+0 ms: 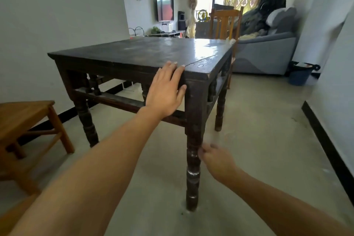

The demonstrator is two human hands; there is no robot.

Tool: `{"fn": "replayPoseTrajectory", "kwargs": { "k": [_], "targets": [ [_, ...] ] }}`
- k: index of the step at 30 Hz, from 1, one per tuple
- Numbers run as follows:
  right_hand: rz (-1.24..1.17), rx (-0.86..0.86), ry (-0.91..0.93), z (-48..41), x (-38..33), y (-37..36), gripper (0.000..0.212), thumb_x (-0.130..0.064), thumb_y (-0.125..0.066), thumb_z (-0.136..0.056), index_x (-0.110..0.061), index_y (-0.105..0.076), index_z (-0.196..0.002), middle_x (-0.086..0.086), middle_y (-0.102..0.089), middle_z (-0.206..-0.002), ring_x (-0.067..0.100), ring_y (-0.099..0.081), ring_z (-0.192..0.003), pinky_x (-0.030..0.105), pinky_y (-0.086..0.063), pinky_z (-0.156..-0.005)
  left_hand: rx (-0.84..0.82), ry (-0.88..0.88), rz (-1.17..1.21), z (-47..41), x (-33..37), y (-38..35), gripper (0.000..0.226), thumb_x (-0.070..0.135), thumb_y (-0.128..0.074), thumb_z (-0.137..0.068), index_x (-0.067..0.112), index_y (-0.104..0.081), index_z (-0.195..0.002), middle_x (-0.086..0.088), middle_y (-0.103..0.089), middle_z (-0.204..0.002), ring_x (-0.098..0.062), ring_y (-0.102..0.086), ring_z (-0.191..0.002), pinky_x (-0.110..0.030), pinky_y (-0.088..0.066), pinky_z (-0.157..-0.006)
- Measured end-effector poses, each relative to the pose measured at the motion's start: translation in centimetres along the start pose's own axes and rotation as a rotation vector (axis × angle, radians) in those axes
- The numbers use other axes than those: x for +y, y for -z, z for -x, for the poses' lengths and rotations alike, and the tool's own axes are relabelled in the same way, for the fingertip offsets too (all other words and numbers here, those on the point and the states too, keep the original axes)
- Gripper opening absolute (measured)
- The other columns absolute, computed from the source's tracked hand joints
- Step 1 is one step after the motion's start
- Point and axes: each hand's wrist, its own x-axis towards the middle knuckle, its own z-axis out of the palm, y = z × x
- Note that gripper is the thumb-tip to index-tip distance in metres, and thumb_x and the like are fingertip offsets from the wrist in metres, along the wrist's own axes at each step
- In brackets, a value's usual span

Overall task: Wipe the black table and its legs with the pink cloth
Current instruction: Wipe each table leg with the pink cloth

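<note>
Black table [145,51] edge under flat left hand [164,90]; right hand [216,161] at leg [193,178].

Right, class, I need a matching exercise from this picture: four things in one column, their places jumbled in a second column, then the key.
Things
1. left hand
2. right hand
3. light brown wooden stool
4. blue plastic bucket

Places
A. on the floor beside the grey sofa
B. low down at the near turned leg
C. flat on the near edge of the black wooden table
D. on the floor, left of the table

Pairs: 1-C, 2-B, 3-D, 4-A
</note>
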Motion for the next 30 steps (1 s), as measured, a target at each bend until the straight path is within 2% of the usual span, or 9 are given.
{"fn": "replayPoseTrajectory", "kwargs": {
  "k": [2,5,8,14,19,22,24,26,30],
  "targets": [
    [-0.033,-0.006,-0.081,1.8,0.6,-0.2,0.02,-0.028,-0.051,-0.098,-0.023,-0.065,-0.111,0.001,-0.056,-0.113,0.018,-0.06,-0.09,0.028,-0.048,-0.072,0.049,0.091,0.035,1.5,0.4,-0.8,0.053,0.033,-0.046,-0.098,0.013,-0.033,-0.146,-0.011,-0.027,-0.155,-0.026,-0.018,-0.145,-0.042,-0.018,-0.119],
    [-0.163,0.454,-0.165,1.0,2.1,1.8,0.02,-0.033,-0.062,-0.092,-0.024,-0.072,-0.107,-0.001,-0.061,-0.094,0.011,-0.057,-0.064,0.019,-0.042,-0.053,0.071,0.271,0.138,4.8,0.7,-3.3,0.051,0.037,-0.039,-0.099,0.01,-0.039,-0.142,-0.011,-0.029,-0.154,-0.025,-0.029,-0.141,-0.047,-0.033,-0.112],
    [-0.358,0.698,-0.216,-1.5,2.0,3.5,0.033,-0.022,-0.069,-0.087,-0.019,-0.066,-0.12,0.003,-0.06,-0.105,0.013,-0.057,-0.072,0.023,-0.049,-0.058,0.002,0.273,0.141,6.3,1.0,-6.1,0.056,0.046,-0.033,-0.1,0.008,-0.041,-0.141,-0.013,-0.018,-0.158,-0.028,-0.028,-0.141,-0.044,-0.031,-0.111],
    [-0.419,0.314,-0.115,0.8,2.5,-6.4,0.021,-0.022,-0.056,-0.095,-0.024,-0.068,-0.113,-0.001,-0.057,-0.104,0.021,-0.061,-0.083,0.026,-0.046,-0.066,-0.111,0.192,0.027,7.3,1.6,-10.3,0.066,0.055,-0.019,-0.098,0.01,-0.05,-0.134,-0.013,-0.051,-0.136,-0.028,-0.04,-0.13,-0.045,-0.026,-0.113],
    [-0.576,0.483,-0.305,1.6,5.8,-10.0,0.029,-0.037,-0.054,-0.09,-0.024,-0.071,-0.109,-0.003,-0.057,-0.09,0.013,-0.054,-0.064,0.014,-0.035,-0.054,-0.08,0.209,0.05,6.2,1.2,-11.4,0.075,0.064,-0.01,-0.093,0.017,-0.064,-0.114,-0.005,-0.062,-0.109,-0.025,-0.052,-0.11,-0.044,-0.029,-0.105],
    [-0.882,0.541,-0.482,-0.4,5.9,-9.7,0.023,-0.038,-0.058,-0.09,-0.021,-0.07,-0.098,-0.004,-0.059,-0.089,0.018,-0.062,-0.075,0.031,-0.055,-0.064,-0.05,0.259,0.064,6.2,2.0,-11.7,0.075,0.065,-0.01,-0.09,0.02,-0.063,-0.119,-0.003,-0.061,-0.114,-0.024,-0.05,-0.114,-0.044,-0.027,-0.106],
    [-1.01,0.547,-0.516,-1.7,6.0,-8.9,0.016,-0.031,-0.063,-0.09,-0.017,-0.067,-0.091,-0.006,-0.056,-0.084,0.01,-0.059,-0.072,0.018,-0.054,-0.064,-0.016,0.286,0.072,6.1,2.2,-11.9,0.076,0.066,-0.01,-0.089,0.019,-0.063,-0.116,-0.003,-0.062,-0.111,-0.023,-0.05,-0.113,-0.043,-0.027,-0.106],
    [-0.974,0.546,-0.469,-2.3,5.5,-8.9,0.011,-0.025,-0.063,-0.091,-0.016,-0.064,-0.086,-0.011,-0.052,-0.08,0.005,-0.054,-0.065,0.004,-0.043,-0.054,0.0,0.294,0.075,6.2,2.0,-12.3,0.078,0.067,-0.009,-0.088,0.019,-0.065,-0.112,-0.003,-0.062,-0.106,-0.023,-0.051,-0.11,-0.042,-0.027,-0.107],
    [-0.836,0.493,-0.08,-0.9,2.3,-11.6,0.009,-0.02,-0.065,-0.088,-0.021,-0.073,-0.091,-0.007,-0.062,-0.102,0.009,-0.064,-0.081,0.029,-0.058,-0.071,0.066,0.342,0.067,7.0,2.6,-13.0,0.065,0.063,-0.018,-0.095,0.019,-0.064,-0.109,-0.003,-0.063,-0.114,-0.024,-0.048,-0.118,-0.04,-0.024,-0.11]
  ]
}}
